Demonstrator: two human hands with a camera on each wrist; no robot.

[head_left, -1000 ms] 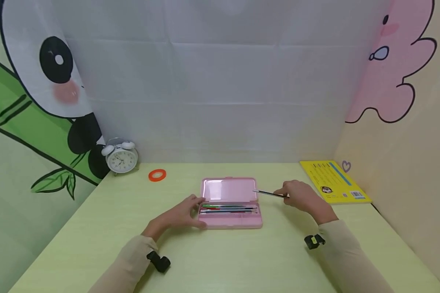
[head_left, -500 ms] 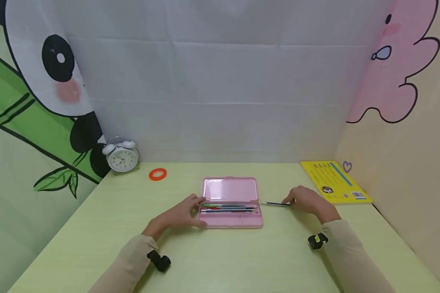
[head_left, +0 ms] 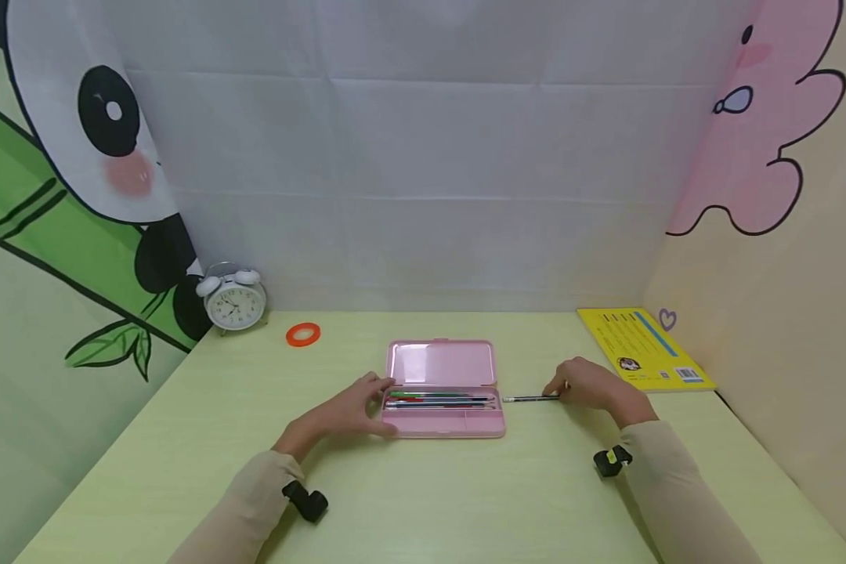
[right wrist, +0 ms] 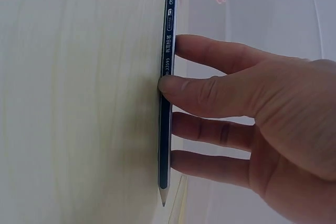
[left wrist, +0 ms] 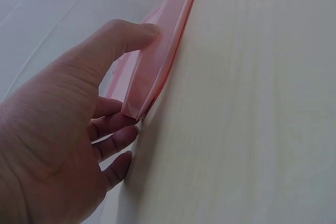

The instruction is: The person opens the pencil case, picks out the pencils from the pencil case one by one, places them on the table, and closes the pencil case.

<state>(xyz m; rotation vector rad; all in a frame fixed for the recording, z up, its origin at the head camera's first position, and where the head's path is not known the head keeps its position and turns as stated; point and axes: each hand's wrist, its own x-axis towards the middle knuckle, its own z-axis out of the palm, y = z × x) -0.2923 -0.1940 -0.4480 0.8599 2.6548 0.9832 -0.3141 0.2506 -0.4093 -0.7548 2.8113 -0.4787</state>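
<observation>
A pink pencil case (head_left: 423, 424) lies with its lid (head_left: 440, 363) raised at the back, and several pencils (head_left: 437, 401) rest in its long compartment. My left hand (head_left: 359, 407) grips the case's left end. In the left wrist view the thumb presses the side of the pink case (left wrist: 160, 45), with fingertips behind its end. Right of the case, my right hand (head_left: 588, 388) pinches a dark pencil (head_left: 529, 399) low over the table, its far end near the case wall. The right wrist view has the pencil's sharpened tip (right wrist: 164, 196) pointing away from the case.
A white alarm clock (head_left: 234, 307) stands at the back left, with an orange ring (head_left: 303, 343) lying near it. On the right, a yellow book (head_left: 641, 348) lies by the wall. Pale walls enclose the table (head_left: 423, 501) at back and sides.
The right hand has lowered the pencil from a tilted position by the lid to nearly level beside the case, shifting slightly right. The left hand stays on the case.
</observation>
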